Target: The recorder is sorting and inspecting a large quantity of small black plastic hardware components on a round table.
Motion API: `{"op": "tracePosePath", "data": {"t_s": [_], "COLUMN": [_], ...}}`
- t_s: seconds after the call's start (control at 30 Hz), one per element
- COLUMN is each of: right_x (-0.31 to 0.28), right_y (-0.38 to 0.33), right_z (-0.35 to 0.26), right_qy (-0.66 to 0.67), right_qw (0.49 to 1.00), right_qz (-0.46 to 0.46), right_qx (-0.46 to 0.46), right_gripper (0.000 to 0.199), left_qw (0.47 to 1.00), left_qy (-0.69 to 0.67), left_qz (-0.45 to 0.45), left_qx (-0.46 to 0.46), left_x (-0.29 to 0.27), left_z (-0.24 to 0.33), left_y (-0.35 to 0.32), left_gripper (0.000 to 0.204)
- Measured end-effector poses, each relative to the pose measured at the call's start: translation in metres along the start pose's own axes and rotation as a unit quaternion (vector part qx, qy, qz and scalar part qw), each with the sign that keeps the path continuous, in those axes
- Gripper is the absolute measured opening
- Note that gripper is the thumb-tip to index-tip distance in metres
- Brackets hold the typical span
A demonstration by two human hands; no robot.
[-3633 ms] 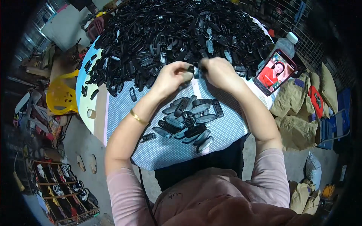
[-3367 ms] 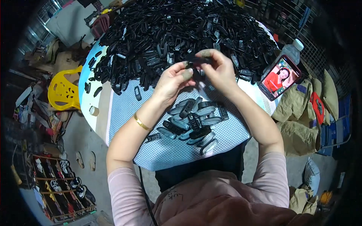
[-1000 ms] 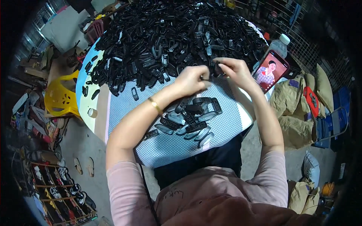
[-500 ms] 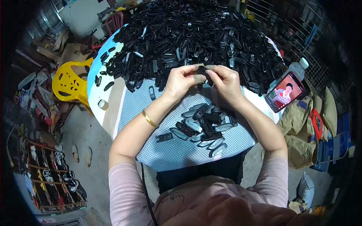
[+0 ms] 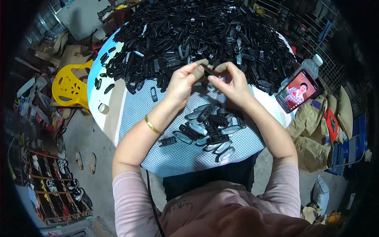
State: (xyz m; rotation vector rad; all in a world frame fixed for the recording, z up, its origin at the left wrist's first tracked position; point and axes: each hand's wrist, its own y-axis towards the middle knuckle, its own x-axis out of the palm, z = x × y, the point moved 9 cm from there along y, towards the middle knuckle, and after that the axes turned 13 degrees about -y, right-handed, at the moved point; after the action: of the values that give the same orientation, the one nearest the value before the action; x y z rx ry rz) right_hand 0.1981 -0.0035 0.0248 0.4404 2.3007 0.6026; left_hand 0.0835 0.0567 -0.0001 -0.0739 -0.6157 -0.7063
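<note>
Left hand (image 5: 182, 81) and right hand (image 5: 232, 82) — raised together above the round table (image 5: 118, 102), fingertips meeting, forearms angled in from below. Small black plastic part (image 5: 208, 71) — pinched between both hands' fingertips, mostly hidden by them; dark, elongated. Behind it the large heap of black parts (image 5: 197, 31); below it, a smaller sorted cluster (image 5: 209, 128).

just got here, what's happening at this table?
A person holds one small black plastic part between the left hand and the right hand, fingertips pinching it above a blue dotted cloth. A big heap of similar black parts lies behind; a smaller batch sits nearer. A phone plays video at right.
</note>
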Motion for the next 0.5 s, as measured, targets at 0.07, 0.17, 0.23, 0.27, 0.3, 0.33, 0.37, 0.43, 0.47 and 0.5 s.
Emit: {"op": "tracePosePath", "data": {"t_s": [0.07,0.17,0.23,0.27,0.3,0.33,0.37,0.43,0.47,0.5], "right_x": [0.007,0.017,0.004,0.006,0.005,0.002,0.000,-0.009,-0.013,-0.011], "right_y": [-0.003,-0.011,-0.011,-0.013,-0.014,-0.016,-0.015,-0.008,-0.005,-0.004], "right_z": [0.006,-0.005,-0.023,-0.023,-0.026,-0.030,-0.031,-0.036,-0.028,-0.007], "right_qy": [0.024,0.035,0.005,0.004,0.006,0.007,0.004,0.006,0.030,0.056], "right_qw": [0.997,0.991,0.997,0.997,0.997,0.996,0.997,0.997,0.998,0.998], "right_qz": [-0.067,-0.129,-0.057,-0.056,-0.039,-0.022,-0.021,0.000,0.031,0.008], "right_qx": [0.033,0.016,-0.048,-0.046,-0.066,-0.085,-0.080,-0.074,-0.055,0.012], "right_gripper": [0.027,0.020,0.022,0.022,0.021,0.021,0.021,0.020,0.020,0.020], "left_qw": [0.998,0.993,0.991,0.989,0.987,0.982,0.942,0.821,0.871,0.905], "left_qy": [0.042,0.090,0.091,0.098,0.104,0.150,0.296,0.478,0.373,0.233], "left_qz": [-0.046,-0.074,-0.093,-0.103,-0.113,-0.108,-0.136,-0.082,-0.057,-0.072], "left_qx": [0.011,0.014,0.020,0.033,0.045,0.042,0.084,0.301,0.315,0.350], "left_x": [0.008,0.011,0.016,0.019,0.022,0.027,0.039,0.068,0.078,0.087], "left_z": [0.009,0.012,0.017,0.019,0.023,0.030,0.044,0.094,0.115,0.130], "left_y": [-0.002,-0.007,-0.011,-0.013,-0.016,-0.018,-0.019,-0.052,-0.077,-0.097], "left_gripper": [0.030,0.028,0.027,0.027,0.026,0.026,0.025,0.030,0.045,0.059]}}
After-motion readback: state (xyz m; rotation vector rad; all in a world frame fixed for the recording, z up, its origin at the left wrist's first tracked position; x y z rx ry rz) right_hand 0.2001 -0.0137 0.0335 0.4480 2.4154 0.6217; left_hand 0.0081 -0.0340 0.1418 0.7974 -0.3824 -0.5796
